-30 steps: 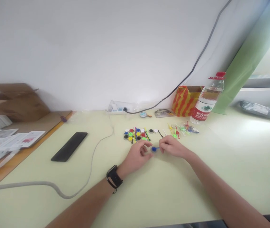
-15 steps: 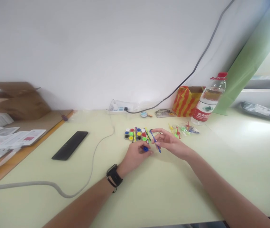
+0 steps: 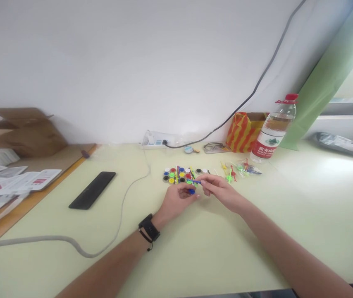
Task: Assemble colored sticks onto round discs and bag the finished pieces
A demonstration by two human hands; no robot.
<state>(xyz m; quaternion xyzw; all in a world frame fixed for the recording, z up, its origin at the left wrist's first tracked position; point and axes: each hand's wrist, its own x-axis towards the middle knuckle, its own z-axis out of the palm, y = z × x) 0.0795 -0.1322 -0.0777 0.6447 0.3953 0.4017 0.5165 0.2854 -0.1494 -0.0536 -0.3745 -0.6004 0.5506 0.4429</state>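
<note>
My left hand (image 3: 178,199) is closed, its thumb and fingers pinching a small blue disc (image 3: 192,191) just above the table. Between the fingertips of my right hand (image 3: 220,189) is a thin blue plastic stick (image 3: 195,181), lying nearly level and pointing left over the disc. The two hands are close together but apart. Behind them lie several small coloured discs (image 3: 171,181) in rows, with thin coloured sticks (image 3: 177,174) between them. My fingers partly cover the nearest ones.
To the right of the discs are yellow, red and green plastic pieces (image 3: 230,178) and a clear bag. A water bottle (image 3: 268,134) and striped bag (image 3: 241,131) stand behind. A dark phone-like slab (image 3: 92,190), grey cable (image 3: 120,219), power strip (image 3: 153,145) and glasses (image 3: 214,147) also lie here.
My right hand has turned the blue stick from steeply slanted to nearly level and brought its end over the blue disc. My left hand has barely moved.
</note>
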